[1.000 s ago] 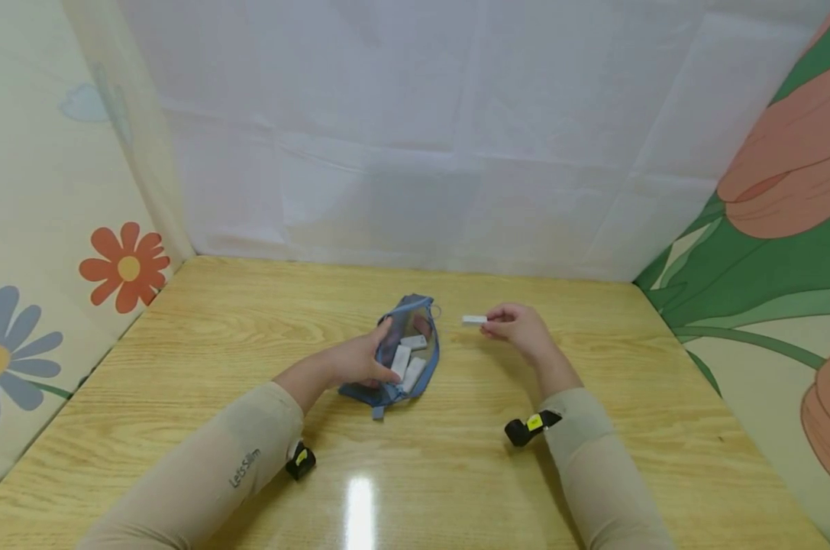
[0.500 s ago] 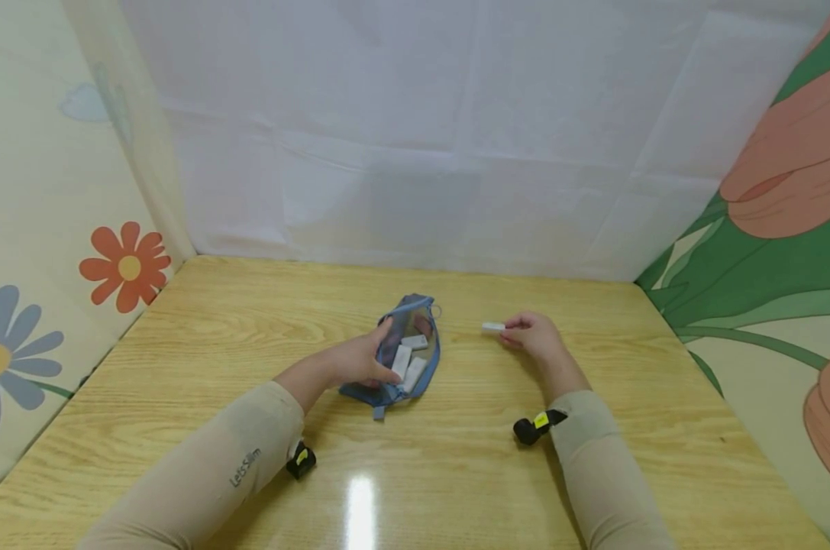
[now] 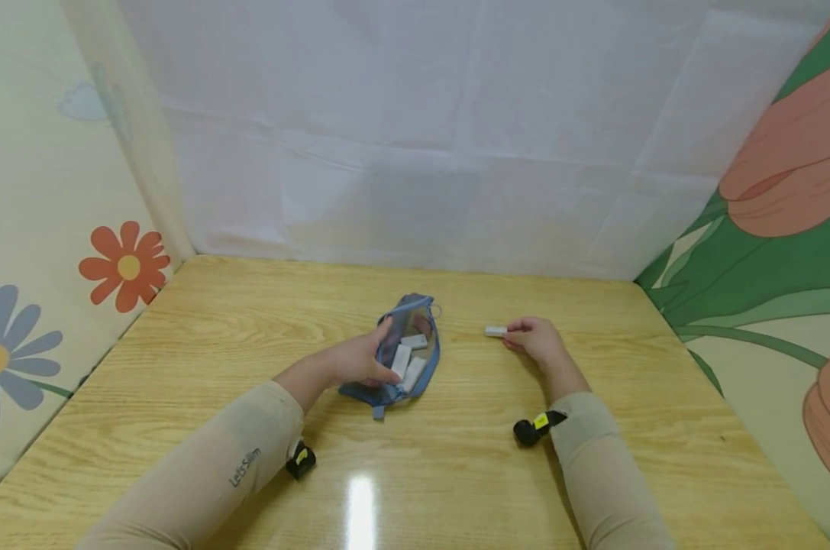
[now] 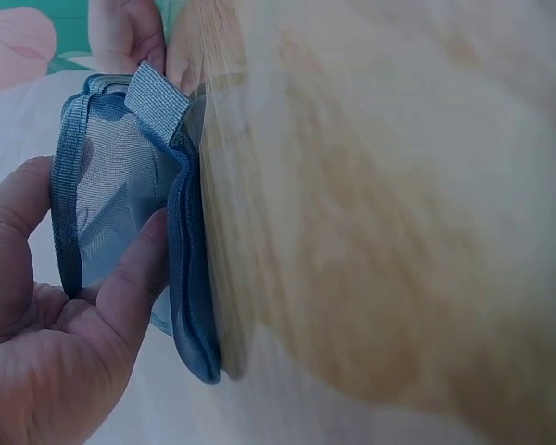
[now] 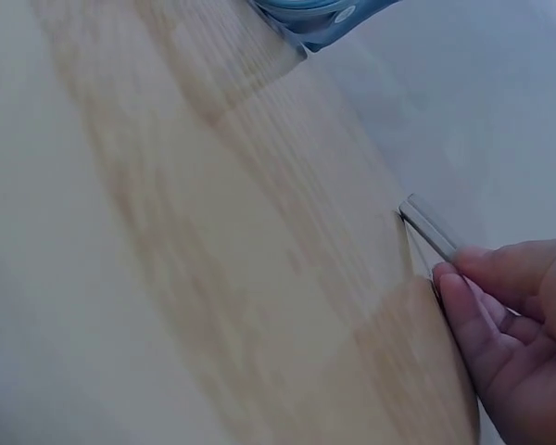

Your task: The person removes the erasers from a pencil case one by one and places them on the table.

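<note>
Block in my fingers: I am pinching a small block by one end with my right hand, thumb and fingertips close together; it is sticking out toward the pouch, well apart from it.
Mouth of the pouch: my left hand is gripping the side near me, thumb and a finger spread wide, so the opening is gaping.
Slip risk: since I am holding only an end, a loose pinch could be letting the block twist or drop onto the table.
Tabletop contact: its far tip seems to be meeting the wood at a slant, though I cannot be sure; pressing too hard there could be levering it out of my fingers.
Spill risk: the soft mesh is leaning over, so a tug from my left could be tipping out the three white blocks showing inside, or a slackening thumb could be closing the mouth.
Looks of the block: it is showing slim, straight-sided and white from above, greyer along its edge from the wrist.
Looks of the pouch: see-through mesh is sitting between blue bands, a short tab hanging off the near end.
</note>
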`<state>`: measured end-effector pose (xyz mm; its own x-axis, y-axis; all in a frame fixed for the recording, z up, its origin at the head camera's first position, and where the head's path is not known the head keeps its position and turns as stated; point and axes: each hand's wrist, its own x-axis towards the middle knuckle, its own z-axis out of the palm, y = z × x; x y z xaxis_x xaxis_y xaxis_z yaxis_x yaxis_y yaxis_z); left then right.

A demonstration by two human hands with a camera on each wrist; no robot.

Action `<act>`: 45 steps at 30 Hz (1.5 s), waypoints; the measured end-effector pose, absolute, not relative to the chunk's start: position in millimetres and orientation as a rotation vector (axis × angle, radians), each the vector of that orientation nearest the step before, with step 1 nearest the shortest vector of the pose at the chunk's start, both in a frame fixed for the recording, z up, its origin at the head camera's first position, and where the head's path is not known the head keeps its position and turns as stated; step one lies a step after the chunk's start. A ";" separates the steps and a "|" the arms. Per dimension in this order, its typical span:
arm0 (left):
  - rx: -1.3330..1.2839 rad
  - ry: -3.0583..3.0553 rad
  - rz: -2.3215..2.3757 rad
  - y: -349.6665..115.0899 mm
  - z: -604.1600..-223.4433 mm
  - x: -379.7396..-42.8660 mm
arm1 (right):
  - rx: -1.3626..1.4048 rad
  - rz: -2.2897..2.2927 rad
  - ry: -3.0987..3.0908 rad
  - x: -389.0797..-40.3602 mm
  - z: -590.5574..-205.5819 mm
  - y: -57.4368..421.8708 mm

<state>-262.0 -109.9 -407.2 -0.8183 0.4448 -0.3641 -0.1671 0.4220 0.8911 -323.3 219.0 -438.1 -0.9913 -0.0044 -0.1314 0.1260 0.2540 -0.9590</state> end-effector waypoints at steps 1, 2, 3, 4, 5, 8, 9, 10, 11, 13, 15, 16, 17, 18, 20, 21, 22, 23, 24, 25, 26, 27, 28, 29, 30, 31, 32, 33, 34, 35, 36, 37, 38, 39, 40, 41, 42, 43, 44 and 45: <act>0.240 2.117 1.417 -109.9 -407.3 -261.9 | 0.113 -1.831 2.420 -323.4 -438.1 219.1; 0.237 2.116 1.418 -109.9 -407.3 -261.9 | 0.110 -1.813 2.436 -323.4 -438.1 219.1; 0.239 2.118 1.418 -109.9 -407.2 -261.7 | 0.103 -1.793 2.453 -323.3 -437.9 219.2; 0.235 2.123 1.416 -109.9 -407.2 -261.7 | 0.111 -1.777 2.470 -323.4 -437.8 219.1; 0.237 2.128 1.414 -109.9 -407.2 -261.4 | 0.118 -1.758 2.488 -323.3 -437.6 219.1; 0.236 2.138 1.410 -110.1 -406.8 -260.7 | 0.121 -1.692 2.539 -322.5 -436.8 219.7; 0.237 2.141 1.407 -110.2 -406.5 -260.5 | 0.122 -1.676 2.551 -322.3 -436.5 219.9; 0.238 2.144 1.403 -110.3 -406.4 -260.3 | 0.127 -1.663 2.560 -321.9 -436.1 219.9; 0.239 2.145 1.402 -110.3 -406.5 -260.3 | 0.124 -1.652 2.568 -321.6 -435.9 220.1; 0.240 2.148 1.400 -110.5 -406.4 -260.2 | 0.117 -1.635 2.579 -321.3 -435.7 220.2; 0.242 2.149 1.398 -110.7 -406.7 -260.3 | 0.116 -1.627 2.582 -321.2 -435.6 220.3; 0.243 2.146 1.402 -110.9 -407.1 -260.5 | 0.117 -1.620 2.584 -321.2 -435.6 220.5; 0.243 2.142 1.406 -111.1 -407.3 -260.5 | 0.124 -1.609 2.594 -321.2 -435.7 220.5; 0.243 2.139 1.408 -111.3 -407.4 -260.4 | 0.131 -1.597 2.608 -321.3 -435.7 220.6; 0.243 2.139 1.408 -111.6 -407.6 -260.5 | 0.133 -1.572 2.644 -321.3 -435.2 220.6; 0.246 2.141 1.408 -111.7 -407.7 -260.5 | 0.143 -1.563 2.661 -321.5 -434.9 220.4; 0.249 2.142 1.405 -111.8 -407.5 -260.5 | 0.152 -1.553 2.679 -321.4 -434.3 219.8; 0.250 2.147 1.399 -111.8 -407.0 -260.3 | 0.157 -1.551 2.692 -321.3 -433.4 219.1; 0.251 2.151 1.393 -111.8 -406.8 -260.3 | 0.155 -1.548 2.704 -320.9 -432.0 218.2; 0.253 2.157 1.386 -111.8 -406.4 -260.2 | 0.142 -1.525 2.734 -320.3 -430.2 217.2; 0.256 2.158 1.382 -111.9 -406.0 -260.1 | 0.127 -1.496 2.769 -319.7 -428.4 215.7; 0.257 2.160 1.377 -112.0 -405.9 -260.0 | 0.105 -1.473 2.799 -319.2 -426.3 213.6; 0.257 2.161 1.372 -112.1 -405.6 -259.9 | 0.072 -1.437 2.834 -318.6 -424.3 211.2; 0.253 2.161 1.372 -112.3 -405.6 -260.0 | 0.036 -1.409 2.866 -317.8 -421.8 208.2; 0.254 2.161 1.371 -112.4 -405.8 -260.1 | 0.001 -1.372 2.902 -316.9 -419.3 204.7; 0.254 2.161 1.372 -112.5 -405.9 -260.2 | -0.039 -1.346 2.927 -316.2 -416.9 200.7; 0.255 2.162 1.373 -112.5 -406.2 -260.4 | -0.075 -1.347 2.927 -315.4 -414.9 196.3; 0.256 2.163 1.374 -112.5 -406.4 -260.6 | -0.105 -1.363 2.911 -314.4 -412.7 191.6; 0.262 2.163 1.375 -112.4 -406.5 -260.7 | -0.137 -1.370 2.899 -313.0 -410.7 186.8; 0.265 2.165 1.377 -112.3 -406.7 -260.9 | -0.173 -1.378 2.885 -311.4 -408.9 181.8; 0.271 2.165 1.377 -112.1 -407.0 -261.0 | -0.202 -1.379 2.869 -309.9 -407.5 177.0; 0.273 2.168 1.375 -112.0 -407.0 -261.1 | -0.229 -1.381 2.849 -308.4 -406.4 172.3; 0.279 2.171 1.373 -111.8 -407.0 -261.2 | -0.256 -1.381 2.836 -306.9 -405.7 167.7; 0.279 2.170 1.371 -111.8 -406.9 -261.3 | -0.282 -1.376 2.826 -305.4 -405.1 163.1; 0.278 2.169 1.370 -111.8 -406.8 -261.3 | -0.312 -1.365 2.820 -304.0 -404.8 158.9; 0.274 2.167 1.371 -111.9 -406.6 -261.4 | -0.336 -1.351 2.817 -303.2 -405.2 155.0; 0.273 2.165 1.369 -112.0 -406.4 -261.4 | -0.358 -1.348 2.808 -301.9 -405.2 151.1; 0.272 2.163 1.369 -112.3 -406.2 -261.5 | -0.388 -1.348 2.800 -300.6 -405.6 147.5; 0.272 2.159 1.369 -112.4 -406.0 -261.3 | -0.418 -1.344 2.795 -299.5 -406.1 143.8; 0.268 2.155 1.370 -112.5 -405.8 -261.3 | -0.446 -1.330 2.793 -298.1 -406.5 140.2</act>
<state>-261.3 -112.5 -405.8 -0.8197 0.4510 -0.3531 -0.1283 0.4563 0.8805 -298.1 140.2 -406.5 -0.9591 -0.2621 0.1069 -0.2482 0.5970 -0.7629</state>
